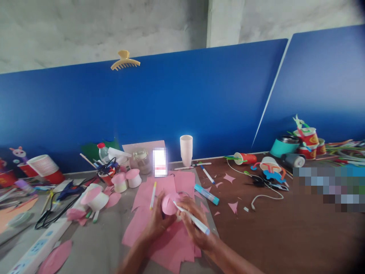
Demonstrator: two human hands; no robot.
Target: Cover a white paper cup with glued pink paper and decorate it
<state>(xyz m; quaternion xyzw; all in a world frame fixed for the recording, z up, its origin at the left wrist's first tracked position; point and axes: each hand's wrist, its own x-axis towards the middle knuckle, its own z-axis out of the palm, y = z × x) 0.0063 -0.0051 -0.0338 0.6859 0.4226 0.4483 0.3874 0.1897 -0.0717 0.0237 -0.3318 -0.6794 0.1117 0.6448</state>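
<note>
- Our left fingers [159,204] are clasping the pink piece [168,206] over the pink sheets [164,249].
- Our right fingers [194,206] are grasping the white marker [199,223], its long axis slanting up-left toward the piece.

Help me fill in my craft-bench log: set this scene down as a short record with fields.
Left hand: the left hand holds a round pink piece
Right hand: the right hand grips a white marker, its front end at the pink piece
Under the hands: pink sheets
Left of the hands: yellow-capped marker, white power strip
Right of the hands: light-blue tube
Behind: tall pale cup, blue panel
</note>
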